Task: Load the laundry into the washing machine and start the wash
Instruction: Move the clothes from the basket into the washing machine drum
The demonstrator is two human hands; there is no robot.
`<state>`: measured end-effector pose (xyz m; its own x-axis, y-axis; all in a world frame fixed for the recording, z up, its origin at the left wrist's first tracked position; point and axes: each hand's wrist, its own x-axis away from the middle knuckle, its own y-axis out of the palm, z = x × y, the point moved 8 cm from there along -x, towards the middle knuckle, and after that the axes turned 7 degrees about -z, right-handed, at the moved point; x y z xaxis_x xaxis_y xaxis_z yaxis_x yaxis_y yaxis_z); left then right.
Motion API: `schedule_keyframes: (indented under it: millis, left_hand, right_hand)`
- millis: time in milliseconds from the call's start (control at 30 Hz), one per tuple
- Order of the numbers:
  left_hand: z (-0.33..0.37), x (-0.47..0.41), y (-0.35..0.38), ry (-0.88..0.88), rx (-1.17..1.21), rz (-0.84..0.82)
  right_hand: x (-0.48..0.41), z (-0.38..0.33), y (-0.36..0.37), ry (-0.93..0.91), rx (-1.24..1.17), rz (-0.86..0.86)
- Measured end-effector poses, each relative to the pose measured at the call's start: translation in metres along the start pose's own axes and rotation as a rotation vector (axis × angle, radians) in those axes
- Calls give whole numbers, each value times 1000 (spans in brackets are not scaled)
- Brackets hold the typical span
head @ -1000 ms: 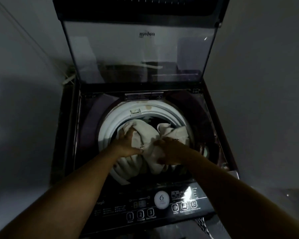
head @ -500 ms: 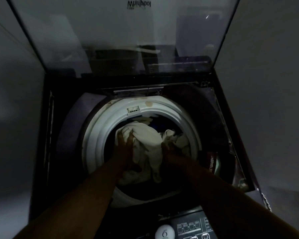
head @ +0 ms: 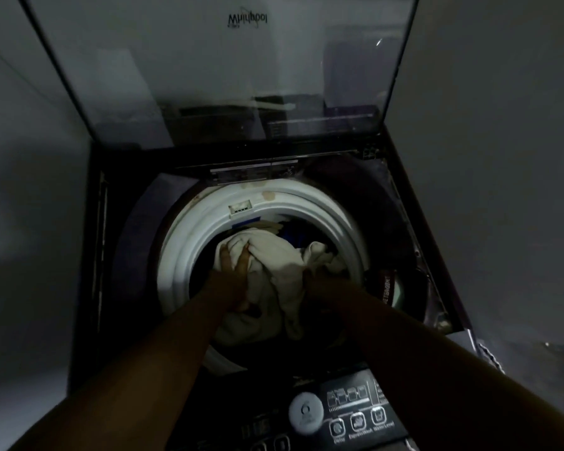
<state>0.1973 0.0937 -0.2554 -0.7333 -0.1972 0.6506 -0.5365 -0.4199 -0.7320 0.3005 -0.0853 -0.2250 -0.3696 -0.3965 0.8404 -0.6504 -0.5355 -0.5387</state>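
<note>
Both hands: the left hand [head: 233, 278] and the right hand [head: 321, 284] reach down through the drum mouth and meet the laundry there, forearms coming in from the near edge.
Left grip: the left hand's fingers [head: 223, 259] lie stretched and slightly apart, flat against the top of the cream cloth [head: 274, 265], with a ridge of fabric raised between two of them.
Right grip: the right hand sits in deep shadow against the right side of the same bundle; whether its fingers curl into the fabric or rest flat cannot be told.
Laundry: the cream cloth is a bunched heap filling the middle of the opening, one fold hanging toward the near side; a dark blue garment [head: 294, 236] shows just behind it, deeper in.
Drum ring: the white drum ring [head: 183, 255] circles the load, with brownish stains on its far arc.
Machine: the washing machine [head: 131, 222] is a dark top-loader, its glass lid [head: 209, 76] raised upright at the back, the brand mark on it reading mirrored.
Right pocket: a dark red label [head: 387, 283] beside the ring, lettering blurred.
Control panel: the control panel [head: 358, 415] lies along the near edge, a round white disc [head: 305, 413] at its left.
Surroundings: grey walls on both sides, dim light.
</note>
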Motion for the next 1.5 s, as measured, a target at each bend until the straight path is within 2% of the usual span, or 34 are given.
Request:
schedule_keyframes:
  millis: [67,100,267,467,600,833,967,1200,1333,1500]
  left_hand:
    - [8,24,-9,-70,62,-197]
    - [9,32,-18,-87,109,-223]
    - [44,67,-79,-44,122,-129]
    - [115,98,-155,85,136,47]
    - [179,116,-198,158,129,177]
    - [324,154,-219,317,85,271]
    - [417,168,-194,398,95,272]
    - [551,149,-85,488,103,131]
    - [584,123,-5,473,113,10]
    - [582,79,91,389,161,-107]
  right_hand:
    - [19,-3,-4,-16,-25,-60]
    - [31,-6,-10,-41,-68,-73]
    - [106,-8,-59,-101,-11,74]
    - [198,29,-115,-109,12,356]
    - [256,83,-128,-48,-7,492]
    - [333,212,-88,106,-79,509]
    - [360,287,-39,171,-147,514]
    - [367,397,75,178,-347,480]
    - [337,439,149,181,-504,385]
    - [279,465,232,137,-628,299]
